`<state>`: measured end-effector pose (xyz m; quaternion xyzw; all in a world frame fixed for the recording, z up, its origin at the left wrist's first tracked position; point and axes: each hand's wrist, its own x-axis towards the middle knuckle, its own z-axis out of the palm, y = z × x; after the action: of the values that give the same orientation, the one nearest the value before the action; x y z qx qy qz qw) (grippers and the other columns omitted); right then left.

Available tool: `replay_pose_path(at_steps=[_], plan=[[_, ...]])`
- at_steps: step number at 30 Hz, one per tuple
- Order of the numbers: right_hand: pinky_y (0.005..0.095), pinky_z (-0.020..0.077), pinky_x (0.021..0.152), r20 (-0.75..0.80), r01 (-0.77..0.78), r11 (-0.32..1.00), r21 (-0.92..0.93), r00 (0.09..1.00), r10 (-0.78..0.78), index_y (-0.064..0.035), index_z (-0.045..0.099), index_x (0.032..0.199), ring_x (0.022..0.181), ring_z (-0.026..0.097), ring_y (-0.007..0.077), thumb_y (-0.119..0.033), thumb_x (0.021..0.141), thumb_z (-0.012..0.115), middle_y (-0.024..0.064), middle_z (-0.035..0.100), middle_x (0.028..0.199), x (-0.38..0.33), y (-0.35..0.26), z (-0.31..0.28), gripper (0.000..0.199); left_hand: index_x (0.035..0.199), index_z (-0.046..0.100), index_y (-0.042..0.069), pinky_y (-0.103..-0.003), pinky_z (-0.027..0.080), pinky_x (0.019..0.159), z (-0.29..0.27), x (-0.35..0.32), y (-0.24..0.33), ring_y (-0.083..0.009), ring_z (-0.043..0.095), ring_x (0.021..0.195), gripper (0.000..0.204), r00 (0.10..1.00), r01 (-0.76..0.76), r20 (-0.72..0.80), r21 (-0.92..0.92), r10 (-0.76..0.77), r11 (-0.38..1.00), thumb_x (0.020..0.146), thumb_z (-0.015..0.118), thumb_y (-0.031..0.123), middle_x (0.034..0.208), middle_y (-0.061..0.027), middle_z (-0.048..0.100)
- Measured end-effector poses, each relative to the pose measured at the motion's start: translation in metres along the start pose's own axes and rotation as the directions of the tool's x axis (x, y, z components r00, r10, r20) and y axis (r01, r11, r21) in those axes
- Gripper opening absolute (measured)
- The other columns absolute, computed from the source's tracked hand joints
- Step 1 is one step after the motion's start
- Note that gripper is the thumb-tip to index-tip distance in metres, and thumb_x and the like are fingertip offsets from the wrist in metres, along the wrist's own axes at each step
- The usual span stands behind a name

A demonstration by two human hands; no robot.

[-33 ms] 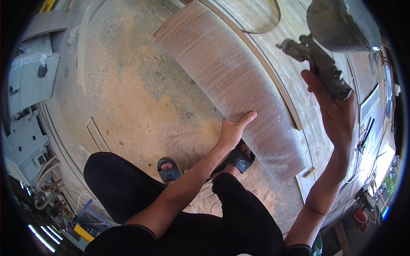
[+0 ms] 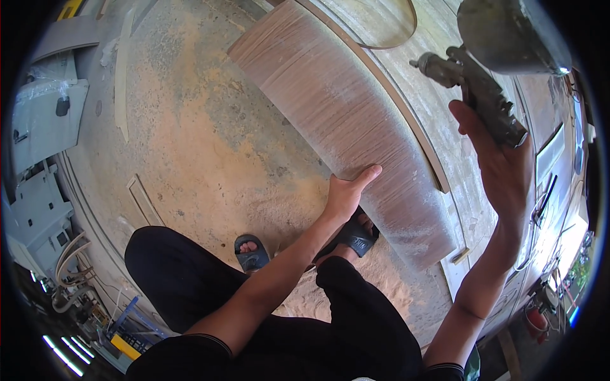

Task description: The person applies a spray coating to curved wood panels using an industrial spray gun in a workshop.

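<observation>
"Head view: what is the largest thing around the hands?"

"The floor [image 2: 210,120]. It stretches ahead of the left hand [image 2: 346,193] and out to its left, stained and strewn with tan dust."

"And next in size?"

"A curved panel [image 2: 330,95] with reddish-brown wood grain. It runs from just right of the left hand to well ahead of it, and lies to the left of the right hand [image 2: 508,171]. A whitish film shows along the side nearer the right hand."

"What borders it?"

"A narrow brown strip [image 2: 397,101], between the two hands and ahead of them, following the panel's far side."

"Then the spray gun?"

"The spray gun [image 2: 486,95] is in the right hand, closed around its handle. Its big grey cup [image 2: 508,32] sits above that hand, and the nozzle points left."

"How is the left hand set?"

"It grips the panel's near edge: thumb flat on the grain, other fingers hidden."

"Anything smaller?"

"A dark sandal [image 2: 254,255] on a foot, left of the left hand and nearer the body, and a little wooden block [image 2: 460,256] between the forearms, beside the panel's near end."
</observation>
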<state>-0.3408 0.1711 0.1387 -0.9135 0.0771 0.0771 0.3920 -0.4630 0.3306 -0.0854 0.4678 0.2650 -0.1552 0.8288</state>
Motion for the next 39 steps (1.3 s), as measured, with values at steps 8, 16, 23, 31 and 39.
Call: replay_pose_path(at_steps=[8, 16, 23, 31, 39], plan=[[0.0293, 0.0499, 0.078, 0.017, -0.043, 0.996, -0.083, 0.999, 0.045, 0.0010, 0.075, 0.122, 0.085, 0.060, 0.0112, -0.020, 0.101, 0.076, 0.0033, 0.072, 0.096, -0.012, -0.002, -0.005, 0.030, 0.112, 0.074, -0.003, -0.030, 0.054, 0.085, 0.001, 0.000, -0.001, -0.0142, 0.068, 0.096, 0.030, 1.000, 0.008, 0.007, -0.024, -0.008, 1.000, 0.093, 0.084, 0.017, 0.108, -0.0079, 0.074], [0.0285, 0.0510, 0.077, 0.004, -0.082, 0.994, -0.078, 0.997, 0.082, -0.0013, 0.076, 0.123, 0.084, 0.063, 0.0101, -0.022, 0.098, 0.079, 0.0037, 0.075, 0.097, -0.023, -0.004, -0.012, 0.032, 0.113, 0.073, -0.003, -0.031, 0.055, 0.086, -0.003, -0.002, -0.002, -0.0154, 0.068, 0.096, 0.032, 1.000, -0.006, 0.005, 0.002, 0.006, 1.000, 0.092, 0.085, 0.018, 0.108, -0.0081, 0.074], [0.0285, 0.0530, 0.081, -0.021, 0.049, 0.999, -0.024, 0.999, -0.049, -0.0023, 0.076, 0.124, 0.087, 0.064, 0.0104, -0.019, 0.097, 0.080, 0.0032, 0.077, 0.099, -0.026, -0.002, -0.013, 0.032, 0.115, 0.072, -0.003, -0.031, 0.055, 0.085, -0.002, -0.002, 0.002, -0.0149, 0.068, 0.096, 0.032, 0.998, -0.047, 0.035, -0.013, 0.047, 0.999, 0.092, 0.084, 0.017, 0.109, -0.0075, 0.074], [0.0312, 0.0549, 0.083, -0.048, 0.025, 1.000, -0.006, 0.999, -0.025, -0.0031, 0.075, 0.124, 0.089, 0.072, 0.0131, -0.024, 0.096, 0.081, 0.0092, 0.081, 0.105, -0.031, 0.005, -0.015, 0.036, 0.115, 0.072, -0.003, -0.030, 0.054, 0.085, -0.002, -0.001, -0.003, -0.0146, 0.068, 0.097, 0.033, 0.999, -0.029, 0.014, -0.011, 0.029, 1.000, 0.092, 0.085, 0.017, 0.109, -0.0081, 0.074], [0.0293, 0.0545, 0.084, 0.003, -0.119, 0.992, -0.048, 0.993, 0.120, -0.0008, 0.075, 0.125, 0.089, 0.070, 0.0124, -0.018, 0.096, 0.081, 0.0072, 0.080, 0.104, -0.044, 0.009, -0.028, 0.035, 0.118, 0.070, -0.003, -0.031, 0.054, 0.088, -0.002, 0.000, -0.004, -0.0156, 0.067, 0.099, 0.037, 0.999, 0.004, 0.034, -0.030, -0.003, 1.000, 0.091, 0.086, 0.017, 0.112, -0.0085, 0.073]])
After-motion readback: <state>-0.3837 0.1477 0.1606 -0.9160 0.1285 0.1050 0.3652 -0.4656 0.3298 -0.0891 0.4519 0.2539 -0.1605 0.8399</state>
